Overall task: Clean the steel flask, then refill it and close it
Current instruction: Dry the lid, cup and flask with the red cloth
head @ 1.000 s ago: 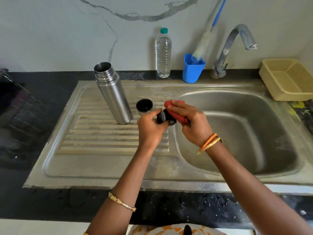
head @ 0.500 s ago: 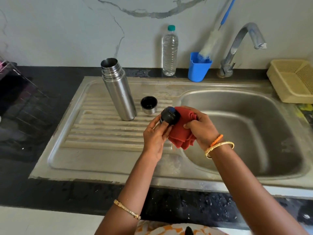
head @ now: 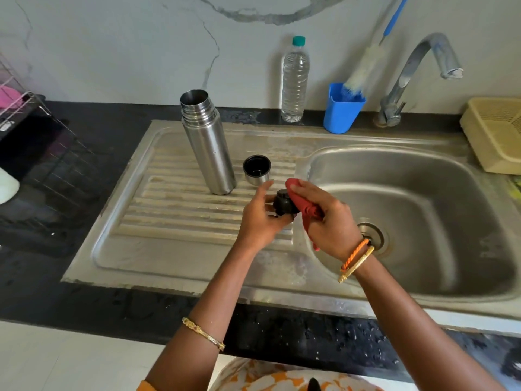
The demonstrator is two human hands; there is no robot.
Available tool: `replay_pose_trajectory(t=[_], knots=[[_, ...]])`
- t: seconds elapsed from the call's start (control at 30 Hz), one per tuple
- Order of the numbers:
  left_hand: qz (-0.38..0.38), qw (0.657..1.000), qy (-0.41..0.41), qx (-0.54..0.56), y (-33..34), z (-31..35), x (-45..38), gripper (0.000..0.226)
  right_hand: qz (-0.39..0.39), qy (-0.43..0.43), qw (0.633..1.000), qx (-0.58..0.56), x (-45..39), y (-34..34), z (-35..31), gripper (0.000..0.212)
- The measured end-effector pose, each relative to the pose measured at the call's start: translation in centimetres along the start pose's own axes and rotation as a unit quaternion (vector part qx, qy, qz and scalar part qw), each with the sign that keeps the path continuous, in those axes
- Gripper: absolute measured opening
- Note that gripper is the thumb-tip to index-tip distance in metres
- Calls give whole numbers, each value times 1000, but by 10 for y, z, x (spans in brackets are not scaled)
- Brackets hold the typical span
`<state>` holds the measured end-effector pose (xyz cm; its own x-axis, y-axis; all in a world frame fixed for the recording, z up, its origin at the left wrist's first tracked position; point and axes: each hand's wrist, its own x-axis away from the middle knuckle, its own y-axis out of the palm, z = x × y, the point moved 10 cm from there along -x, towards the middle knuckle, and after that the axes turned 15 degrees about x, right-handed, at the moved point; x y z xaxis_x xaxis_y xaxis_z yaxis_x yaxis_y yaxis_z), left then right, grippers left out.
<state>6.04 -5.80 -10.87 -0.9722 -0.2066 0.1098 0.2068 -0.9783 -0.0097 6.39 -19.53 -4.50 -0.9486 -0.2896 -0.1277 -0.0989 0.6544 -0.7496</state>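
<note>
The steel flask [head: 208, 145] stood upright and uncapped on the ribbed drainboard of the sink [head: 174, 221], its open mouth toward the wall. Just beside its base, to the right, the steel cup lid [head: 256, 169] sat with its dark inside facing up. In front of these, above the edge between drainboard and basin, the left hand [head: 260, 218] gripped the black stopper [head: 283, 206], fingers curled around it from the left. The right hand [head: 328, 221] pinched a red cloth [head: 303, 203] and pressed it over the stopper's right side, with a tail of cloth hanging below the palm. The right wrist carried 2 bangles, 1 orange and 1 gold; the left forearm carried 1 gold bracelet. Behind the sink, on the black counter, a clear water bottle [head: 295, 80] with a green cap stood next to a blue cup [head: 342, 110] holding a bottle brush [head: 363, 69]. The tap [head: 414, 71] arched over the basin, and a yellow basket [head: 496, 134] sat at the far right
</note>
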Motion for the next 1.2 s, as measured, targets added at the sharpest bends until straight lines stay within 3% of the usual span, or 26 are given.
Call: replay_pose_trajectory(t=[0.1,0.17,0.3,0.37,0.43,0.5,0.6,0.7,0.83,1.2], knots=[[-16,996,-20,84,-3,-8,4,53,21,-113,993,29,9,1,-17,59],[7,987,-58,151,-12,-22,8,50,7,-151,988,13,12,1,-18,58],[67,974,-69,204,-35,-29,2,66,-40,-6,988,-149,8,0,20,61],[47,983,-45,173,-39,-20,-6,77,-26,73,971,-227,5,4,41,65],[30,991,-15,130,-41,-13,-13,69,3,133,950,-283,1,7,57,62],[57,992,1,109,-50,-13,-17,55,23,185,923,-335,-2,13,70,57],[104,992,27,68,-62,-13,-22,51,43,233,896,-375,-2,19,83,57],[112,988,97,-33,-64,-11,-28,57,48,255,888,-380,0,23,90,58],[118,975,131,-137,-61,-12,-26,63,49,270,883,-381,2,26,94,58],[115,963,182,-159,-64,2,-13,68,49,285,872,-394,-2,22,94,55]])
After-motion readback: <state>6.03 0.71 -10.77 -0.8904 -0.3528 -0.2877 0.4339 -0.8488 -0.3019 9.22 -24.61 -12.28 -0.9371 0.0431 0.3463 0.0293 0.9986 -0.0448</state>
